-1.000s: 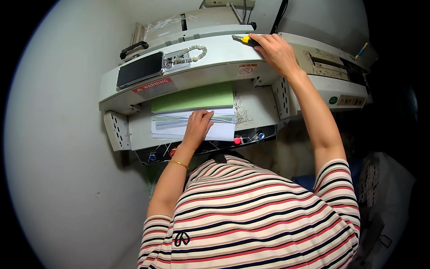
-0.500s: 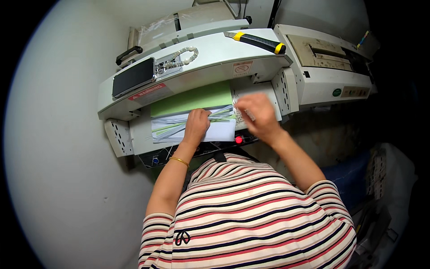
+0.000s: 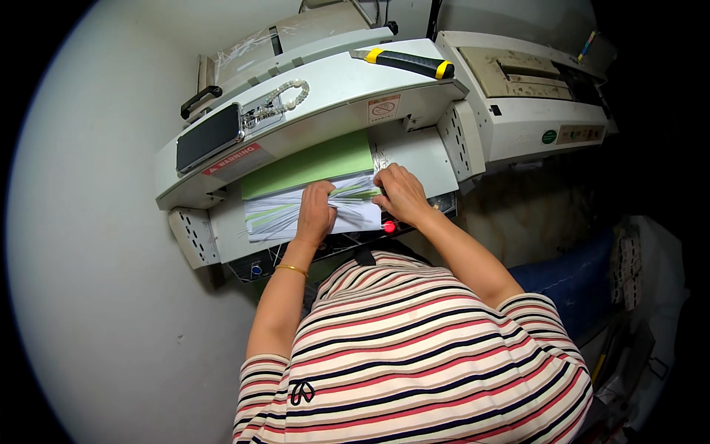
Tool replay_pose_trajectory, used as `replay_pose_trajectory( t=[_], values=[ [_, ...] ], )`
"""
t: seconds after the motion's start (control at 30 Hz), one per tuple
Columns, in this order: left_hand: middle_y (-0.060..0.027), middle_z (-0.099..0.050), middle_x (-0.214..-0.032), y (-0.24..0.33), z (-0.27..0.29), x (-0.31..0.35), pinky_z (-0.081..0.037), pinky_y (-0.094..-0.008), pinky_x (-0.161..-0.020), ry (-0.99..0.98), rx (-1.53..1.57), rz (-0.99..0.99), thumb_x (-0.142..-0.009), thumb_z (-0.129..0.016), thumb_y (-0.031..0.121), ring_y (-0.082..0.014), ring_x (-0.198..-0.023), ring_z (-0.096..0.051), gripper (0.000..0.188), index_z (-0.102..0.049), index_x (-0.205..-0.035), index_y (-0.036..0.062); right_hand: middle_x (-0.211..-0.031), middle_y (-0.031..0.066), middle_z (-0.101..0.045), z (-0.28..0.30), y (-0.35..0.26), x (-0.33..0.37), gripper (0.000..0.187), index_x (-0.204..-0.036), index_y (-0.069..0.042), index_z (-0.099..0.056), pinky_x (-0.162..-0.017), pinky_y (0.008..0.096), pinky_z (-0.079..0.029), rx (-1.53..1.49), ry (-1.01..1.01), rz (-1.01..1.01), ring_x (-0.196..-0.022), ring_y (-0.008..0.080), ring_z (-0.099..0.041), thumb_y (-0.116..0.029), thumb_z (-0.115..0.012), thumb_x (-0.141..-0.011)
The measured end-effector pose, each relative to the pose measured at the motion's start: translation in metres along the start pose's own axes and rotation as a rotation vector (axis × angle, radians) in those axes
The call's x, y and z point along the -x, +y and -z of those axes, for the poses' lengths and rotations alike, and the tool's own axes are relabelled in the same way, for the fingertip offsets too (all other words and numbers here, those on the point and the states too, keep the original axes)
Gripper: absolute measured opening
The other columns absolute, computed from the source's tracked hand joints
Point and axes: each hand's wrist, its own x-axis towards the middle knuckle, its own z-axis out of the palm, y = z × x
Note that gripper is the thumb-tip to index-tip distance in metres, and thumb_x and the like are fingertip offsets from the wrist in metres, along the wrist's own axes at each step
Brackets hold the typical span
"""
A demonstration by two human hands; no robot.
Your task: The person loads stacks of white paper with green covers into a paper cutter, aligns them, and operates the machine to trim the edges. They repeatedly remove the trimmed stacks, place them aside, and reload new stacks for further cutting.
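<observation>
A loose bunch of thin white and green paper strips (image 3: 275, 212) lies across a white sheet (image 3: 358, 224) on the bed of a paper cutter (image 3: 177, 189). My left hand (image 3: 316, 213) is closed over the middle of the bunch. At the bunch's right end, my right hand (image 3: 403, 195) has its fingers curled round the strip ends; its fingertips are partly hidden. Light green paper (image 3: 307, 166) lies just beyond the strips, running back under the cutter's front beam.
On top of the cutter rest a dark phone (image 3: 210, 139), a beaded strap (image 3: 288, 96) and a utility knife (image 3: 407, 63) with its blade showing. A red button (image 3: 388, 226) sits on the front edge. Another machine (image 3: 532, 111) stands at the right.
My right hand has come down and left onto the right end of the strips. My left hand stays on the bunch, whose strips now fan out more. The view has shifted slightly.
</observation>
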Motion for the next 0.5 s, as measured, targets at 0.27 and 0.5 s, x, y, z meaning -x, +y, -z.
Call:
replay_pose_trajectory(
  t=[0.27,0.5],
  values=[
    [-0.0164,-0.059,-0.117,0.006,0.009,-0.004,-0.042,-0.0437,-0.093,-0.085,0.018,-0.111,-0.068,-0.062,-0.003,-0.0356,-0.108,-0.055,0.035,-0.050,-0.100,0.0029,-0.098,0.0111,-0.056,0.003,-0.003,-0.011,0.033,-0.101,-0.010,-0.065,-0.081,0.0413,-0.049,0.031,-0.053,0.039,-0.098,0.0303,-0.058,-0.011,-0.076,-0.070],
    [-0.0136,-0.061,-0.118,0.001,0.006,-0.001,-0.043,-0.0437,-0.094,-0.112,0.039,-0.122,-0.066,-0.065,-0.005,-0.0347,-0.110,-0.056,0.033,-0.051,-0.094,0.0036,-0.087,0.0105,-0.062,-0.010,-0.001,-0.013,0.015,-0.086,-0.009,-0.066,-0.077,0.0429,-0.049,0.099,-0.170,0.080,-0.092,0.0300,-0.061,-0.003,-0.066,-0.072]
  ],
)
